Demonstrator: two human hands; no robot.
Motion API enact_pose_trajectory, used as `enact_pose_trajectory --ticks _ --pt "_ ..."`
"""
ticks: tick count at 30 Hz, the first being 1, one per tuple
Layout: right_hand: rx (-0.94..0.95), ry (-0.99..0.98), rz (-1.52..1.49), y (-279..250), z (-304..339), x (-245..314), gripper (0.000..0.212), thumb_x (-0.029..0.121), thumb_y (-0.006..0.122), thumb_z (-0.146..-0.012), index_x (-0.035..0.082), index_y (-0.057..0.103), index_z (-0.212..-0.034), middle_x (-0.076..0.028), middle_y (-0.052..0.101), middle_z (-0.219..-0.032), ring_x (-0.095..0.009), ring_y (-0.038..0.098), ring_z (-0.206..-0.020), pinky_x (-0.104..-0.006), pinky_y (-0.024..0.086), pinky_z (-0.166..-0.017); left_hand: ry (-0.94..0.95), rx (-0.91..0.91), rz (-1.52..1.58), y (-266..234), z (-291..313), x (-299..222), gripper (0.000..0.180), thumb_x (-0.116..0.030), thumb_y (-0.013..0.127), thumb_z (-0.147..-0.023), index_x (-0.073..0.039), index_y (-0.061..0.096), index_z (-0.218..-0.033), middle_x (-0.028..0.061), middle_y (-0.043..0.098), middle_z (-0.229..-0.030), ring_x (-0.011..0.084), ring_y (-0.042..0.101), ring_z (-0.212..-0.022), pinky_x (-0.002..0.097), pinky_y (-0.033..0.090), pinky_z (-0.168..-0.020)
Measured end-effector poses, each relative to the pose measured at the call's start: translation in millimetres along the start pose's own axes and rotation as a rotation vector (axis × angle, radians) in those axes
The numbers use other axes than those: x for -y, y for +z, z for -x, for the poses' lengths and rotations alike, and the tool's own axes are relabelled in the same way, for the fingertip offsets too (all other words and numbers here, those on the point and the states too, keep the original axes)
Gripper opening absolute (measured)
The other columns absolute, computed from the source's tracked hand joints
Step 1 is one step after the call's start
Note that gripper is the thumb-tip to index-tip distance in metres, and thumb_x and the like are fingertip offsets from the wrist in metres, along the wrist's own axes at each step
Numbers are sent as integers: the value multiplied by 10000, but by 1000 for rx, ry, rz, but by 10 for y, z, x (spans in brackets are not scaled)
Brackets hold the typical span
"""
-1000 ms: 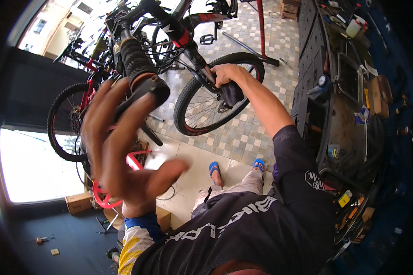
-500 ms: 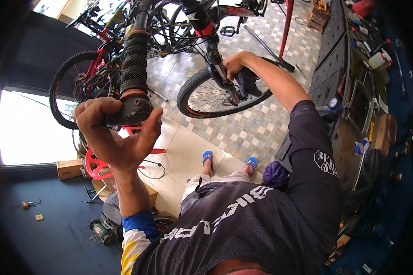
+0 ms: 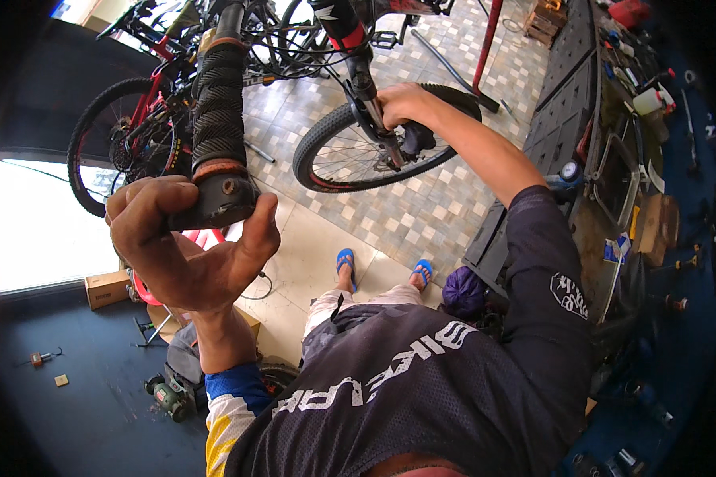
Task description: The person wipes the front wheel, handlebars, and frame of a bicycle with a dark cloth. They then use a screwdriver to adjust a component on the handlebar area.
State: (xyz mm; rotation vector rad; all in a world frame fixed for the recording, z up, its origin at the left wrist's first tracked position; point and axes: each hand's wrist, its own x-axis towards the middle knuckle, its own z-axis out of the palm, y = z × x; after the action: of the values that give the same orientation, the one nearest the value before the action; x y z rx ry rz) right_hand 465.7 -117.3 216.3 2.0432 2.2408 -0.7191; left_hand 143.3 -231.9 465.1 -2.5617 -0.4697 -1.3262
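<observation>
The person's left hand [image 3: 191,246] is curled about the black, rounded end piece [image 3: 221,203] of a handlebar, pinching it — bent fingers on one side, thumb on the other. The right hand [image 3: 404,105] is closed around the silvery metal fork leg [image 3: 389,145], though most of its fingertips are hidden from me. A dark, bunched cloth [image 3: 418,140] hangs just below that hand; I cannot tell how firmly it is gripped.

Above the left hand runs a black, spiral-ridged rubber grip [image 3: 219,107] with orange-brown rings at its ends. The bicycle's black-tyred front wheel [image 3: 310,147] is by the right hand, over a floor of small grey and beige tiles [image 3: 437,207].

Farther left stands a red-framed bicycle [image 3: 147,107], with a brown cardboard box [image 3: 107,288] near it. Along the right side, a dark, cluttered desk [image 3: 587,230] carries a round-faced gauge [image 3: 569,170] and a brown wooden block [image 3: 657,230].
</observation>
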Motion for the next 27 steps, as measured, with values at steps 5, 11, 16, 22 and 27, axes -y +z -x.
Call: enact_pose_trajectory --ticks 5,11,16,22,27 --pt "-256 96 134 196 199 -45 293 210 693 -729 146 762 -1006 -146 763 -1065 -329 732 -1014 -496 584 -838 17 -50 1 89 -2 36 734 -277 994 -638 -41 532 -1158 59 562 -964 207 537 -878 336 448 -789" --pt "-464 55 -481 1055 513 -240 536 328 679 -825 85 623 -1299 -280 702 -1118 -443 669 -1066 -511 544 -925 -85 -455 -42 509 729 226 540 -189 872 -813 -9 520 -1182 99 538 -1039 248 554 -950 352 442 -937" --pt "-640 115 -642 1490 481 -6 532 307 666 -863 1 580 -1289 -317 660 -1194 -478 631 -1120 -506 512 -982 -1059 135 390 1829 1662 167 521 -194 781 -938 10 545 -1356 132 623 -1253 244 609 -1162 379 527 -953" --pt "-578 217 -637 1452 519 146 474 308 649 -892 2 586 -1248 -300 639 -1197 -478 609 -1145 -530 501 -977 -1155 266 592 3123 1744 411 645 -291 837 -859 48 572 -1340 211 716 -1181 270 730 -1009 367 565 -886" --pt "-681 262 -682 1486 695 131 431 305 655 -890 15 615 -1207 -280 646 -1149 -486 616 -1095 -535 502 -933 -1003 413 514 3234 1638 484 340 -184 789 -842 35 671 -1073 157 763 -904 212 740 -829 360 560 -774"
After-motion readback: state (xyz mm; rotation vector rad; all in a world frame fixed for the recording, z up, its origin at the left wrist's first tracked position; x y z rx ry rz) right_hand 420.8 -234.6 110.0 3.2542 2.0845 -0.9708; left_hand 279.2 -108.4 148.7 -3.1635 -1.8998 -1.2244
